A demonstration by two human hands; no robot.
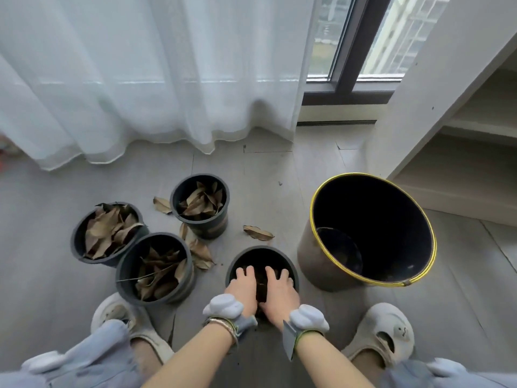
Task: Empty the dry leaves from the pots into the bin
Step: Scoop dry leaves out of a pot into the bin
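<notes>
Three leaf-filled pots (134, 247) stand on the floor (42, 247) left of the hands. The left hand (242, 287) and right hand (277, 292), fingers spread, reach into the near pot (263, 254). The bin (372, 231) stands just right of them.

Bare grey floor (279, 169) lies open at twelve o'clock; three leaf-filled black plastic pots (156, 266) crowd ten o'clock; yellow-rimmed black bin (372, 231) blocks two o'clock.
</notes>
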